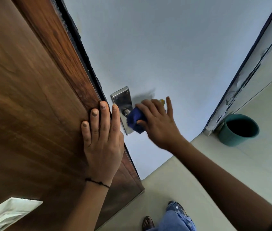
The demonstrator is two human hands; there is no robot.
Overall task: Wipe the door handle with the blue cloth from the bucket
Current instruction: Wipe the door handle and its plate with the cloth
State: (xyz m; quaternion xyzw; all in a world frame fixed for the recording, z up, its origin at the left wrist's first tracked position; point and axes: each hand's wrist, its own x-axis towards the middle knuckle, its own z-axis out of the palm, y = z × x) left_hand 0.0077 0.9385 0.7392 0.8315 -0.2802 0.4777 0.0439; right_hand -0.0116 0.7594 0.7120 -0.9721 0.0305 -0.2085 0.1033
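A steel door handle [126,111] juts from a metal backplate [121,97] on the pale blue face of the door. My right hand [158,124] is closed around the blue cloth [136,120], which wraps the lever and hides most of it; a bit of yellow shows behind the fingers. My left hand [101,139] lies flat over the door's edge, fingers spread across the brown wooden side [31,97], holding nothing. A teal bucket [238,130] stands on the floor at the right, by the door frame.
The door frame [242,84] with chipped paint runs up the right side. Cream floor tiles [190,180] lie below, with my foot in a sandal [147,223] and a jeans leg near the bottom. A white object [6,214] sits at the lower left.
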